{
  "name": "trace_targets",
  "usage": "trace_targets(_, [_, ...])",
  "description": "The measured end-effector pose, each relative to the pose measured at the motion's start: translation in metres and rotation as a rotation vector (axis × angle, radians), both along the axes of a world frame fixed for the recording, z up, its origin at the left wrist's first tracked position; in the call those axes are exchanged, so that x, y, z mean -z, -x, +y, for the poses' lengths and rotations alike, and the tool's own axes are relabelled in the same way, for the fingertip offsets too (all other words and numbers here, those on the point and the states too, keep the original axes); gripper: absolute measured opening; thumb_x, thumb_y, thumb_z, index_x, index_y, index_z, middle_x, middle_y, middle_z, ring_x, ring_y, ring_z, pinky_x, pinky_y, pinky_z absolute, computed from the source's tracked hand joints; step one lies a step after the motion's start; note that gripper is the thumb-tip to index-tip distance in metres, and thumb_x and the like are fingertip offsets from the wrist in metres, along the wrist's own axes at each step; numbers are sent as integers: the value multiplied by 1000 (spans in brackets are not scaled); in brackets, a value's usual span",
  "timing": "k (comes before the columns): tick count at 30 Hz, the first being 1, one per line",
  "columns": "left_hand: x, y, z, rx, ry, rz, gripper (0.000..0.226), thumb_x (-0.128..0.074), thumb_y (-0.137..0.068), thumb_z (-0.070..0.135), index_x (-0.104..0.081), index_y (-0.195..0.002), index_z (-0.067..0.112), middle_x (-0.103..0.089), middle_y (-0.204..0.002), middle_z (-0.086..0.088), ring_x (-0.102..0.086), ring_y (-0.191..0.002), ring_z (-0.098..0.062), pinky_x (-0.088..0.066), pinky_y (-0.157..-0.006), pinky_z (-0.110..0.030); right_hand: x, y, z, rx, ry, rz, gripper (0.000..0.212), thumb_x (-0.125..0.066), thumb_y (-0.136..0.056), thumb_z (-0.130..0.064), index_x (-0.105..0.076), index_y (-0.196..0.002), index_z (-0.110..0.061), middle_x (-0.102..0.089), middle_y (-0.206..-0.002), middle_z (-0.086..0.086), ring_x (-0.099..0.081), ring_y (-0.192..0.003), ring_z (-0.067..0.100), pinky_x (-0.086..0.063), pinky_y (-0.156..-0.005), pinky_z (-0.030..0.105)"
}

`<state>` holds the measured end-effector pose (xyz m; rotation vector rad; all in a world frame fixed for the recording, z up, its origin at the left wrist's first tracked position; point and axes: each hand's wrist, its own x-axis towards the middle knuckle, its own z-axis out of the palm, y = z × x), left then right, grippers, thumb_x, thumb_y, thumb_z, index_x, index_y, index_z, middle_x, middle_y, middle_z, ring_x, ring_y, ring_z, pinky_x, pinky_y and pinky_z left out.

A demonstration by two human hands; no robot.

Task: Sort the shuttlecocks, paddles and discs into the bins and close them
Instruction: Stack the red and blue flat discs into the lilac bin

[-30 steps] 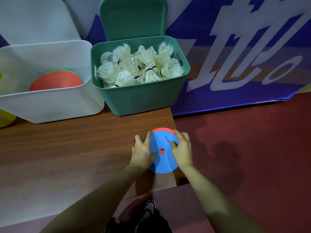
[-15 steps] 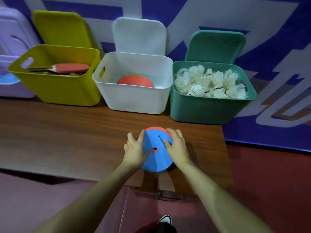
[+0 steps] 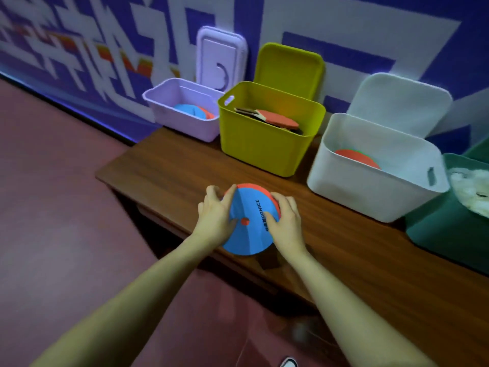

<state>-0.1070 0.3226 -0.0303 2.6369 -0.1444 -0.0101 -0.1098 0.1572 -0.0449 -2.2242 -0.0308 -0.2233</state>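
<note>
Hands [image 3: 215, 217] around blue disc [image 3: 250, 229]

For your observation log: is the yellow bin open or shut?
Open. The yellow bin has its lid standing upright behind it, and paddles show inside.

Wooden table [image 3: 344, 250] carried four open bins. Beyond gripped discs [image 3: 250, 221]: yellow bin [image 3: 264, 144]. Up-left of grip: lilac bin [image 3: 185, 120]. Right of grip: white bin [image 3: 370, 186]; teal bin [image 3: 449, 234] farther right. Red floor [image 3: 66, 207] lay left of grip.
</note>
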Motion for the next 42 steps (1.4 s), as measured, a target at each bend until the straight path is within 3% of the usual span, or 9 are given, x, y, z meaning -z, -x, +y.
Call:
trace_targets(2, [-8, -10, 36, -39, 0, -32, 78, -62, -87, 30, -16, -149, 20, -22, -130, -12, -32, -117, -31, -30, -93, -38, -7, -14, 35, -35, -6, -31, 41, -58, -87, -1, -52, -127, -10, -46, -112, -2, -45, -99, 3, -31, -76, -4])
trace_targets(6, [-18, -34, 94, -110, -9, -95, 77, -63, -86, 23, -19, -149, 20, -24, -131, -16, -32, -119, -33, -31, -91, -39, -18, -50, 88, -107, -2, -100, 42, -61, -84, 0, -54, -125, -8, -48, -109, -1, -47, -96, 6, -39, -82, 14])
trace_targets(10, [-26, -64, 129, -153, -5, -158, 74, -62, -87, 18, -21, -148, 19, -25, -130, -17, -33, -116, -33, -31, -93, -39, -21, -89, 124, -134, -30, -142, 41, -63, -83, 0, -55, -123, -7, -49, -108, 0, -47, -96, 7, -32, -77, -1])
trace_targets(13, [-31, -97, 147, -162, -13, -180, 71, -62, -87, 17, -23, -147, 18, -25, -130, -16, -34, -115, -34, -33, -93, -40, -20, -126, 145, -122, -55, -158, 40, -63, -83, 0, -56, -122, -7, -50, -108, 1, -49, -97, 9, -34, -77, 3])
trace_targets(18, [-43, -177, 177, -170, -22, -237, 71, -66, -82, 14, -31, -144, 15, -32, -121, -17, -41, -103, -36, -39, -87, -44, -29, -209, 178, -118, -81, -245, 40, -65, -78, 4, -58, -116, -5, -49, -103, 0, -51, -95, 15, -40, -84, 18])
trace_targets(23, [-64, -272, 198, -144, -5, -257, 69, -67, -83, 17, -32, -143, 16, -31, -119, -16, -44, -95, -35, -43, -85, -45, -52, -306, 200, -66, -102, -294, 39, -65, -78, 5, -60, -115, -5, -55, -108, 9, -52, -97, 15, -42, -89, 22])
trace_targets(30, [-87, -383, 224, -121, -27, -275, 67, -65, -84, 21, -32, -143, 21, -33, -121, -13, -47, -97, -31, -44, -83, -36, -77, -403, 226, -11, -94, -275, 36, -61, -83, 0, -58, -118, -9, -54, -111, 4, -51, -98, 13, -40, -83, 15])
trace_targets(38, [-69, -472, 251, 56, -19, -248, 65, -65, -84, 22, -33, -141, 21, -36, -116, -13, -51, -90, -31, -47, -79, -38, -59, -466, 246, 92, -11, -244, 37, -60, -84, 0, -56, -120, -8, -52, -112, 5, -52, -100, 16, -37, -82, 15])
trace_targets(42, [-49, -510, 263, 211, 12, -176, 64, -63, -87, 18, -31, -142, 18, -33, -119, -12, -50, -99, -28, -46, -82, -32, -38, -486, 262, 232, 24, -190, 39, -60, -84, 0, -56, -121, -10, -54, -114, 6, -54, -102, 20, -34, -78, 11])
